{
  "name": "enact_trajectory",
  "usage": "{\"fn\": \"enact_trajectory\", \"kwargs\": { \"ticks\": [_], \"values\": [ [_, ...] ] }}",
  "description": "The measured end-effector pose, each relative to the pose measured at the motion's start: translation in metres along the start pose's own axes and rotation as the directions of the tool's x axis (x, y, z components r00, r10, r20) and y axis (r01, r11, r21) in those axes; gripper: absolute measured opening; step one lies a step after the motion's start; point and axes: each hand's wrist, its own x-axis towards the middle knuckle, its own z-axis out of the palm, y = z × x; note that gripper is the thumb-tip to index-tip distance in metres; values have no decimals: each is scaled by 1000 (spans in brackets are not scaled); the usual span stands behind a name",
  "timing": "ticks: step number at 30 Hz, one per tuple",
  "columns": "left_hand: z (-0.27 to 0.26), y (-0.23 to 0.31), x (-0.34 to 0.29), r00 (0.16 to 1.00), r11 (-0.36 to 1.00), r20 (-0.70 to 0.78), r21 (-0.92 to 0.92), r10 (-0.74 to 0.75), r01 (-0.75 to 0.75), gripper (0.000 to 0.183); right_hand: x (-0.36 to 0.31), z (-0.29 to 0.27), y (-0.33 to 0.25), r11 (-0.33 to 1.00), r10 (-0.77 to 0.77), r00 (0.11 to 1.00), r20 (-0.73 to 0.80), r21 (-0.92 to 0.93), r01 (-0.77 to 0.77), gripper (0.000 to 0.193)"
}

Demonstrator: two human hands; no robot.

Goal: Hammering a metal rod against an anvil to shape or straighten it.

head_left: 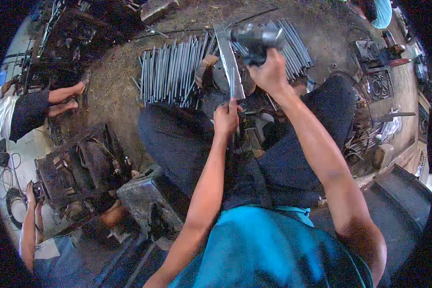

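Note:
My left hand (227, 118) is closed round the lower end of a long, flat metal blade (230, 65). Its bright, uneven edge runs up and away from me. My right hand (271, 74) grips a thick dark tool (254, 36) with a rounded, shiny silver end, blurred so that its kind is unclear. The tool is just right of the blade's upper part; I cannot tell whether they touch. Under the blade shows a round, dark block (221, 77), partly covered. Both hands are above the ground between my bent legs.
Many grey metal rods (170, 72) lie in rows left of the blade, and more rods (295, 50) lie behind my right hand. A dark metal box (151, 201) stands by my left leg. Other people's legs (65, 98) and arm (29, 221) show at the left.

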Motion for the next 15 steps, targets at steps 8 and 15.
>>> {"fn": "enact_trajectory", "kwargs": {
  "ticks": [8,15],
  "values": [
    [14,-23,5,919,954,-267,164,289,-253,45,4,-7,5,907,317,809,495,-408,-106,54],
    [5,-14,7,984,988,-137,113,117,-101,43,0,-4,-17,993,113,984,141,19,-117,51]
  ]
}}
